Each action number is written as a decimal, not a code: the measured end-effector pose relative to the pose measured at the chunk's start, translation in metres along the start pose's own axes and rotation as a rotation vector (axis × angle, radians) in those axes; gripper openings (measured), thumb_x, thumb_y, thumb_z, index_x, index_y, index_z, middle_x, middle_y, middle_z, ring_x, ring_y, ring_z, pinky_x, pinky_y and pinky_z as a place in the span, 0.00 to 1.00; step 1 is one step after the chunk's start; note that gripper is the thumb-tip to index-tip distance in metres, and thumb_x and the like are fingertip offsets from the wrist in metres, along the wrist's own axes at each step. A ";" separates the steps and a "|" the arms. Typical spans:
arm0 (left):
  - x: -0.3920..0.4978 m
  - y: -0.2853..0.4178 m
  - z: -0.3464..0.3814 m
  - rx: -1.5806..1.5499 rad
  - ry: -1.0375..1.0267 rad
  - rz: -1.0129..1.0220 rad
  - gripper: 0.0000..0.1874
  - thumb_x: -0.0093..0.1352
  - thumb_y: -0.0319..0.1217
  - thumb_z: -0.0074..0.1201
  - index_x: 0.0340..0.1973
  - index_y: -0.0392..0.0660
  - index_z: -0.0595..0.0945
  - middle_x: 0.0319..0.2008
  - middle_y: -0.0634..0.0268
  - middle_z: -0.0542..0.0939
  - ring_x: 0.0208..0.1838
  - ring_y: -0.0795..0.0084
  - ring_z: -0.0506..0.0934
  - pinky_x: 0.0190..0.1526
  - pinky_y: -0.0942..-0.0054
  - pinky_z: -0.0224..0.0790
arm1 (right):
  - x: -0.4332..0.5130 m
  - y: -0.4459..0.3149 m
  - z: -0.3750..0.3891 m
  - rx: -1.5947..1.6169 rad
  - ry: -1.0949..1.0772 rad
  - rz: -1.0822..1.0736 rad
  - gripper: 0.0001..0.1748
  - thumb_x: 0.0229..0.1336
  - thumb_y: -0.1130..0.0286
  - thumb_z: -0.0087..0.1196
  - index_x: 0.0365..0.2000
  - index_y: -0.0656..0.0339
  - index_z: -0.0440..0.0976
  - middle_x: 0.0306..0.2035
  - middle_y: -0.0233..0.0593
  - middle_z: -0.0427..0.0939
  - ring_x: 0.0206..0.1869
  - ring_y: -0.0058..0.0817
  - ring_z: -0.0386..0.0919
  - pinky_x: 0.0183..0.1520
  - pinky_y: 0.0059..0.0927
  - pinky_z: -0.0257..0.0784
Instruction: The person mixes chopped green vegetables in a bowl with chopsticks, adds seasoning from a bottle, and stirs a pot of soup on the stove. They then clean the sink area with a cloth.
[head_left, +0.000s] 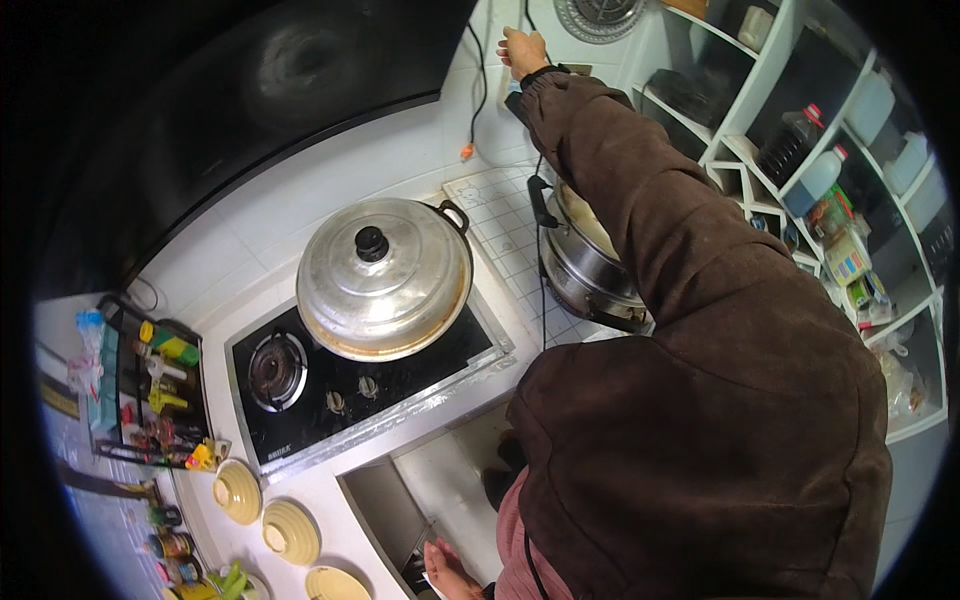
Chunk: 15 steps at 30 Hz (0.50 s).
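My right hand (525, 52) reaches out at the upper middle, near the tiled wall and a wall socket (513, 90), beside hanging black cords. Its fingers are loosely curled and apart, and I see nothing held. Low in the view, my left hand (451, 574) is partly cut off by the frame, fingers half bent beside an open drawer or cabinet (386, 502). Nothing shows in it. Ahead of me, a large pot with a domed metal lid (409, 285) and black knob covers one burner. A metal pot (581, 247) with black handles stands under my right sleeve, partly hidden.
A gas hob (337, 375) has a bare burner (276, 371) on the left. Upturned yellow bowls (289, 531) line the counter, near a rack of bottles (161, 375). A dark range hood (225, 112) overhangs the hob. White shelves (757, 97) hold jugs and packets. An orange-ended cord (468, 150) hangs free.
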<state>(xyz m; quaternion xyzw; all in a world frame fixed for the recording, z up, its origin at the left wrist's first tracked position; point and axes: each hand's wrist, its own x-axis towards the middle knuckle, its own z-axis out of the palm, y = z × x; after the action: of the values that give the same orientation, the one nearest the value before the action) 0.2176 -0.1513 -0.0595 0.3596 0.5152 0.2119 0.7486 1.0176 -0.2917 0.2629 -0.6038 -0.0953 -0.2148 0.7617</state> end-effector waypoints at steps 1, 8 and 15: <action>0.004 -0.003 0.000 0.002 0.006 -0.004 0.20 0.72 0.35 0.54 0.57 0.40 0.75 0.46 0.64 0.81 0.44 0.78 0.77 0.47 0.79 0.67 | -0.003 -0.003 0.003 -0.010 0.123 0.002 0.17 0.64 0.67 0.52 0.41 0.75 0.68 0.34 0.49 0.77 0.27 0.30 0.77 0.25 0.31 0.69; 0.011 -0.015 0.010 0.014 0.018 -0.056 0.17 0.72 0.35 0.54 0.54 0.41 0.77 0.43 0.65 0.82 0.40 0.79 0.77 0.44 0.80 0.67 | -0.024 0.018 -0.085 -1.277 -0.131 -0.483 0.18 0.58 0.60 0.54 0.43 0.63 0.76 0.42 0.54 0.79 0.50 0.50 0.77 0.49 0.45 0.73; 0.018 -0.025 0.023 0.033 0.006 -0.110 0.18 0.72 0.35 0.54 0.55 0.42 0.77 0.44 0.67 0.82 0.40 0.80 0.76 0.43 0.80 0.67 | -0.050 0.053 0.041 0.236 -0.601 0.479 0.12 0.60 0.65 0.52 0.35 0.64 0.77 0.33 0.44 0.80 0.34 0.35 0.78 0.40 0.33 0.74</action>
<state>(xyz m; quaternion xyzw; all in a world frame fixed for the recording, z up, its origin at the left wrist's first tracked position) 0.2440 -0.1630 -0.0848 0.3423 0.5400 0.1630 0.7515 1.0009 -0.2321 0.2062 -0.5532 -0.1945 0.1673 0.7926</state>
